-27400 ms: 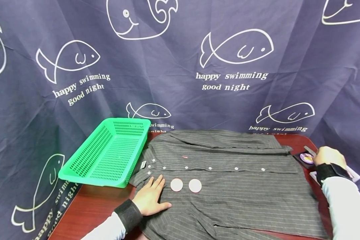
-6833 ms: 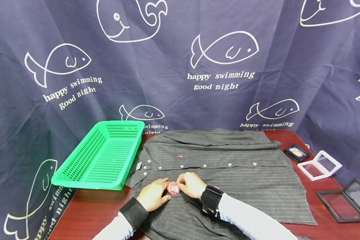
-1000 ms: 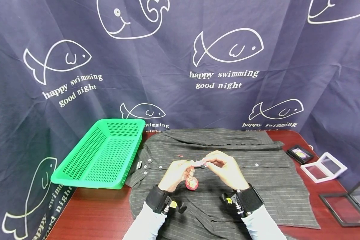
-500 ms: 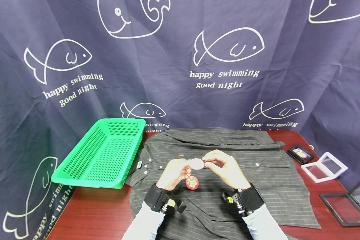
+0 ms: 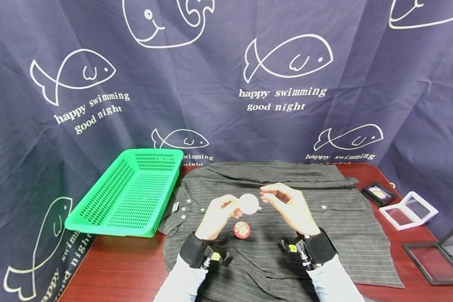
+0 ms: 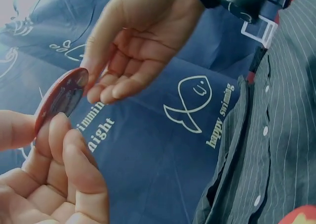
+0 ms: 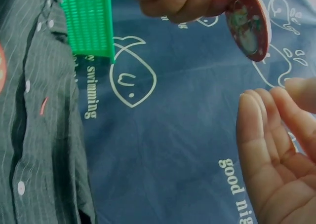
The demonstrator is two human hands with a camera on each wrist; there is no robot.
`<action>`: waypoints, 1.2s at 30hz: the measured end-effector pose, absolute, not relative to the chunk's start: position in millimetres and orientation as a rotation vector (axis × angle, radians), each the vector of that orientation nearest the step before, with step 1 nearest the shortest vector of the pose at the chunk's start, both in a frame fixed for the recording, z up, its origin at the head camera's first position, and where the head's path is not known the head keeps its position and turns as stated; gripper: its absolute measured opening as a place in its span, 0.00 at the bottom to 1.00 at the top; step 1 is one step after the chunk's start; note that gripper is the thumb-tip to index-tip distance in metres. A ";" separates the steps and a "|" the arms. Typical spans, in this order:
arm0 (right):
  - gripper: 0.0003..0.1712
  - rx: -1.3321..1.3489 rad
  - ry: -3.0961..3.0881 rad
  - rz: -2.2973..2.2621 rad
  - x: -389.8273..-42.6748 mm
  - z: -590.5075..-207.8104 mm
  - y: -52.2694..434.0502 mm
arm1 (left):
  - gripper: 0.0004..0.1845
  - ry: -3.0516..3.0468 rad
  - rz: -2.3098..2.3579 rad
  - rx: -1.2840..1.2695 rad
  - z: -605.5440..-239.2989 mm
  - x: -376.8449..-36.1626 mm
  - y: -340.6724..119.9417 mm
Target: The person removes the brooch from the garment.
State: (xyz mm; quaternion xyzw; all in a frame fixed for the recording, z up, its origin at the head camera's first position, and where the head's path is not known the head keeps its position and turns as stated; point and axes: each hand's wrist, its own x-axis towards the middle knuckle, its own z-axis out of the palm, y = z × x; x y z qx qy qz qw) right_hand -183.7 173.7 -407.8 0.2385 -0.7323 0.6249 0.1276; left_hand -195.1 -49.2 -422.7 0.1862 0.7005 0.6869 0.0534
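My left hand (image 5: 226,208) pinches a round pin badge (image 5: 248,204) by its edge above the shirt, the pale back facing the head view. The red printed face of the badge (image 7: 248,24) shows in the right wrist view, and its rim (image 6: 61,100) in the left wrist view. My right hand (image 5: 272,196) hovers just right of the badge, fingers relaxed, palm bare and holding nothing. A second red badge (image 5: 242,230) lies on the grey striped shirt (image 5: 336,239) below both hands.
A green plastic basket (image 5: 132,193) sits at the table's left, touching the shirt collar. At the right stand a black case holding a badge (image 5: 377,193), an open white frame case (image 5: 407,210) and a dark frame (image 5: 434,256). A fish-print curtain hangs behind.
My right hand has let go of the badge and drawn slightly right. The left hand now holds it alone, turned so its pale back faces the head view.
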 end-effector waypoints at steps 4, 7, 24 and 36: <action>0.13 0.649 -2.157 1.822 -182.6 -402.2 170.4 | 0.11 2.228 2.067 0.602 -420.9 -193.9 -49.8; 0.12 0.615 -2.183 1.812 -181.3 -398.0 167.4 | 0.09 2.289 2.048 0.631 -419.2 -192.6 -50.5; 0.11 0.586 -2.315 1.820 -178.7 -407.6 149.4 | 0.06 2.566 1.859 0.930 -419.7 -190.4 -53.4; 0.08 0.502 -2.377 1.759 -175.7 -408.6 144.0 | 0.06 2.623 1.824 0.941 -420.9 -191.1 -54.9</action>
